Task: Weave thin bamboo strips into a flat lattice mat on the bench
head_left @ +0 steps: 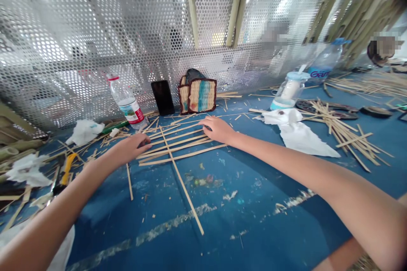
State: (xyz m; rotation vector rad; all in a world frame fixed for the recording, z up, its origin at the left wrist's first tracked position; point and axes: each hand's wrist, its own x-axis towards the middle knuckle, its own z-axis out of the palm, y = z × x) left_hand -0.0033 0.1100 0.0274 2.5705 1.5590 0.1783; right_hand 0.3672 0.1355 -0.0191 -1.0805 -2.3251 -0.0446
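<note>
Several thin bamboo strips (186,149) lie side by side on the blue table, running left to right. One long bamboo strip (187,194) crosses them, its near end pointing toward me. My left hand (135,148) is at the left ends of the strips, its fingers curled and its thumb against a strip. At their right ends, my right hand (218,129) bends its fingers and thumb around a strip. The fingertips of both hands are partly hidden, so the exact strip in each is hard to make out. A short strip (129,182) lies below my left hand.
Behind the strips stand a water bottle (127,103), a black phone (163,97) and woven pieces (202,95) against a perforated metal screen (143,29). To the right are a lidded cup (289,89), tissue (305,137) and a strip pile (346,131). A yellow-handled tool (68,168) lies left.
</note>
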